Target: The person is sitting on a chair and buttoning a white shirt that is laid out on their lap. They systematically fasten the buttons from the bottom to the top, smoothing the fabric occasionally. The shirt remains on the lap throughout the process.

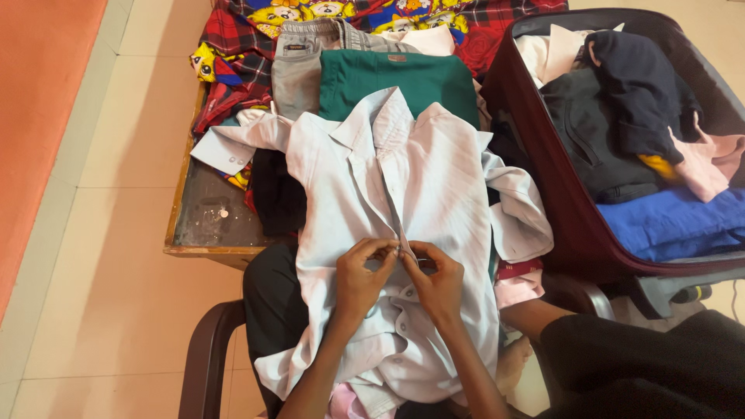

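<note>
left hand: fingers pinched shut on the white shirt placket
right hand: pinching the same placket, fingertips nearly touching the left's

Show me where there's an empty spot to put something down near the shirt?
One bare patch: the dark tabletop at the table's front-left corner, bordered by the white shirt's sleeve above and a black garment on its right. Elsewhere it is crowded: folded clothes cover the table's far side, the suitcase is full, and both hands, left hand and right hand, pinch the shirt's front.
</note>
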